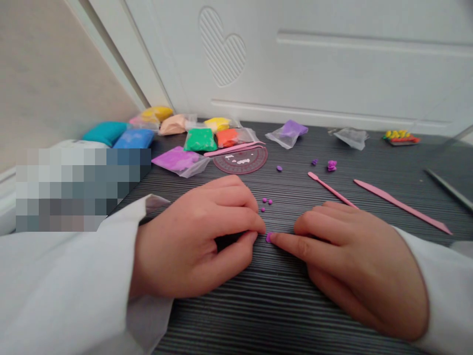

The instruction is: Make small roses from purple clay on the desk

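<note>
A small flattened bit of purple modelling clay (pixel 268 237) lies on the dark ribbed table between my hands. My right hand (pixel 343 261) presses its stretched index fingertip onto this bit, the other fingers bent loosely back. Just left of it, my left hand (pixel 207 231) is closed in a pinch, thumb and index tips together; whether anything is between them is hidden. Three tiny purple clay balls (pixel 264 200) sit just beyond the fingertips. Farther back are a dark purple clay piece (pixel 279 168), a smaller crumb (pixel 314 161) and a lumpy magenta clay piece (pixel 331 165).
Bagged clay in several colours, including a green pack (pixel 200 140) and a magenta pack (pixel 177 159), lines the back left. A clear protractor (pixel 240 165) carries white bits. Pink modelling tools (pixel 402 206) lie right. A white panel (pixel 258 59) closes off the back.
</note>
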